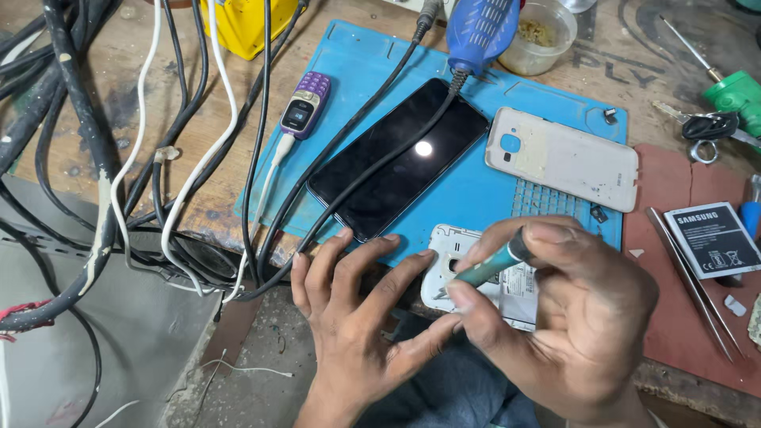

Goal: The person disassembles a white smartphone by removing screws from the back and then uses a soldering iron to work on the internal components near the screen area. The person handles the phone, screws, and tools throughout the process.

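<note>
My left hand (353,317) steadies an opened white phone body (454,261) at the near edge of a blue work mat (476,190), fingers spread against its left side. My right hand (567,317) grips a small green-handled screwdriver (493,268), its tip down on the phone body. A large black smartphone (396,158) lies face up on the mat just beyond my fingers. A white phone back cover (567,158) lies to its right.
A small purple keypad phone (304,103) on a white cable sits at the mat's left edge. Black and white cables (103,174) tangle at left. A phone battery (713,238), tweezers (694,281), a green screwdriver (733,91) and keys (709,127) lie at right. A blue tool (479,32) and a plastic cup (543,36) stand behind.
</note>
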